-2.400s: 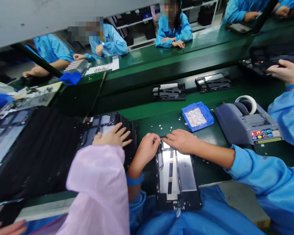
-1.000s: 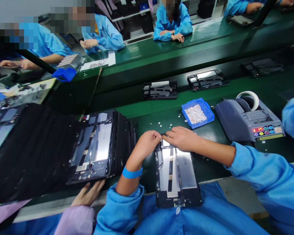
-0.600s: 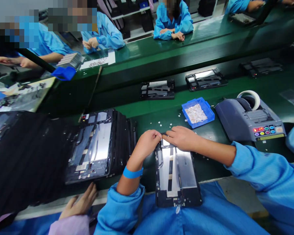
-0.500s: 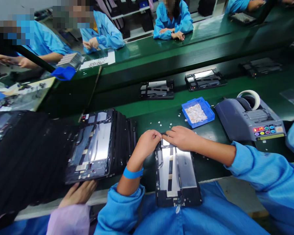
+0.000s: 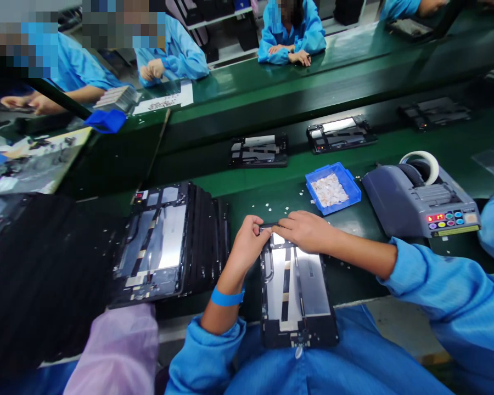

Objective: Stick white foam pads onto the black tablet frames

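Stack of black tablet frames [image 5: 160,247] fills the lower left of the frame, fanned like shingles w/ one open frame on top, prob. so the next one slides off easily. A pink sleeve [image 5: 115,351] of a co-worker pokes in at bottom left, just beside that stack.

Centre: the tablet frame [image 5: 296,291] being handled lies flat on the green surface [image 5: 271,195], long side running toward the person, near end overhanging the edge above the lap, so the far end sits right under both hands. Left hand [image 5: 247,244] is curled at the frame's top left corner, fingers [image 5: 256,221] pinched shut on a small dark bit at the top edge; can't tell exactly what the bit is. Right hand [image 5: 307,230] lies across the top right corner, palm down, fingers pressed closed against the same edge, touching the left fingertips – looks like one hand steadies while the other presses.

Right of centre: blue tray [image 5: 332,187] of small white pieces, near the right hand, within easy reach; loose white bits are scattered between it & the hands. Far right: grey tape dispenser [image 5: 420,200] w/ a white roll on top. Upper middle: two more frames [image 5: 258,151] lie on the belt, well apart from the hands.
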Demonstrator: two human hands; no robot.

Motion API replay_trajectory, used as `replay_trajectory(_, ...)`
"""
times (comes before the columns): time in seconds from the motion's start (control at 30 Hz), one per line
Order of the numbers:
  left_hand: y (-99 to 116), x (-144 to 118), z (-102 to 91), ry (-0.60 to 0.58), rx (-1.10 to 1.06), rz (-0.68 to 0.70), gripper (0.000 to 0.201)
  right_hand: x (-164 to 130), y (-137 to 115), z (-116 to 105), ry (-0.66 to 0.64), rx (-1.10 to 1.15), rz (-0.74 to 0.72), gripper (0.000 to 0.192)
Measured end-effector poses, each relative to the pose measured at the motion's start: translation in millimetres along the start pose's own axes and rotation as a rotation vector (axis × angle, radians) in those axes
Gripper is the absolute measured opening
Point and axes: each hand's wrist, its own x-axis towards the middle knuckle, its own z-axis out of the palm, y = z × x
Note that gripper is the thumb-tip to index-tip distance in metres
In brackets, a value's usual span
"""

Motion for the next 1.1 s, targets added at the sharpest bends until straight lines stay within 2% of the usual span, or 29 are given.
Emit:
replay_trajectory(0.17,-3,-2,0.3,-0.018,-0.035,0.008,0.029,0,0,-1,-0.022,-0.013,0.003,0.031)
replay_trajectory(0.43,-7,-5,-2.2,-0.051,-0.022,0.038,0.032,10,-5,-14,-0.119,-0.045,0.012,0.035)
replay_trajectory(0.7,-11,-6,-6.7,-0.085,-0.054,0.049,0.033,9,-1,-13,-0.127,-0.105,-0.032,0.038)
replay_trajectory(0.8,-12,2,-8.0,-0.087,-0.099,0.017,0.022,12,-2,-12,-0.123,-0.109,-0.053,0.037)
replay_trajectory(0.93,-7,22,-6.7,-0.064,-0.018,0.0,0.006,20,0,-16,-0.138,-0.104,-0.054,0.038)
replay_trajectory(1.03,-4,21,-6.5,-0.036,0.004,0.031,0.005,8,5,-26,-0.096,-0.032,0.054,0.043)
replay_trajectory(1.1,-8,3,-6.6,0.063,0.018,0.058,0.017,-18,3,-32,0.041,0.086,0.269,0.043)
